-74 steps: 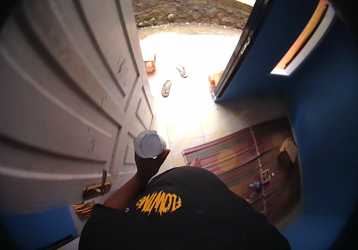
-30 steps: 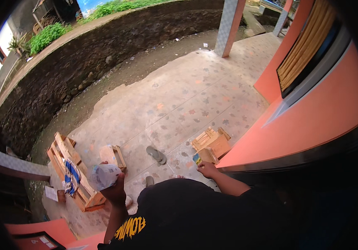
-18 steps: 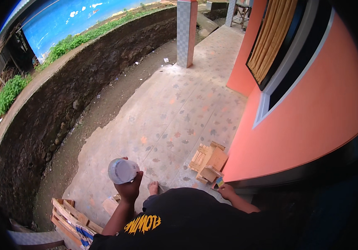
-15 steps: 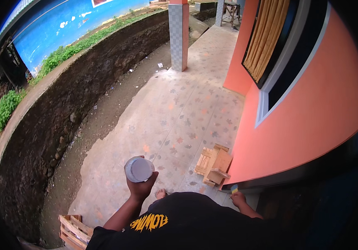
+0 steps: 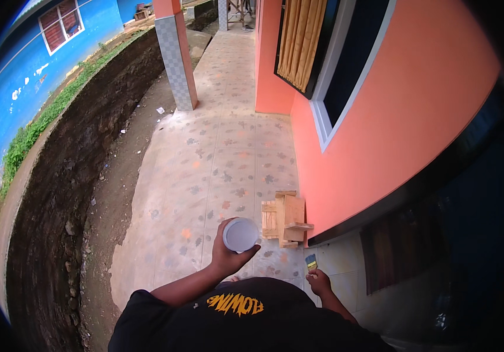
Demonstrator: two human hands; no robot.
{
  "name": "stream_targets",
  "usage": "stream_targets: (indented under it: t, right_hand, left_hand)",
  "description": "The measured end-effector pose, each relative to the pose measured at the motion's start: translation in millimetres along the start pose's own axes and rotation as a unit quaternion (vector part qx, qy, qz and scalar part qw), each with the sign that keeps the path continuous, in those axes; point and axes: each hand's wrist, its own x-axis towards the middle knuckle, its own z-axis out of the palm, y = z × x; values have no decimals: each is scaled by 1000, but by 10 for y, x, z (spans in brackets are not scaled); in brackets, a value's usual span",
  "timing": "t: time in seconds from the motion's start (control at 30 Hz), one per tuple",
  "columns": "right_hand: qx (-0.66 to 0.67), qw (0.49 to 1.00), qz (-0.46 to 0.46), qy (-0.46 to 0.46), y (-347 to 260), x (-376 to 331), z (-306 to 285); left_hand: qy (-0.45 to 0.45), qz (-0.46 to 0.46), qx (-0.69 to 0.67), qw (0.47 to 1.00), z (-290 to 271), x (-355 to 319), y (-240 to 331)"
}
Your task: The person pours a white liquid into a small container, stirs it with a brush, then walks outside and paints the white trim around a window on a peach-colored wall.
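In front of my body, my left hand (image 5: 226, 257) is wrapped round a round pale container (image 5: 241, 234), with its open top facing up and a greyish-white surface inside. To the right and lower, my right hand (image 5: 320, 283) grips a flat paintbrush (image 5: 312, 263) by its handle. The brush has a pale metal band, and its dark bristles point up and away from me. Just beyond the brush, a small unpainted wooden piece of furniture (image 5: 281, 218) lies on the tiled floor against the wall.
The orange wall (image 5: 346, 182) with an open window shutter (image 5: 302, 44) runs along the right. A dark doorway with a striped mat (image 5: 401, 258) lies nearer. A tiled pillar (image 5: 177, 61) stands ahead left, beside a dirt ditch (image 5: 111, 182) and a stone retaining wall (image 5: 46, 205).
My view has turned to the right. The container has moved rightward with my left hand, closer to the wooden furniture. The brush in my right hand shows more fully, bristles up.
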Motion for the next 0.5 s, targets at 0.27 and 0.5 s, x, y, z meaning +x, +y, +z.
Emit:
stream_targets:
  t: [0.27, 0.5]
  right_hand:
    - [95, 976, 175, 86, 1870, -1680, 561]
    - [-169, 979, 112, -17, 3036, -3151, 1261]
  left_hand:
    - [-164, 72, -48, 983, 611, 94, 166]
    - [-188, -1, -115, 976, 1070, -180, 345]
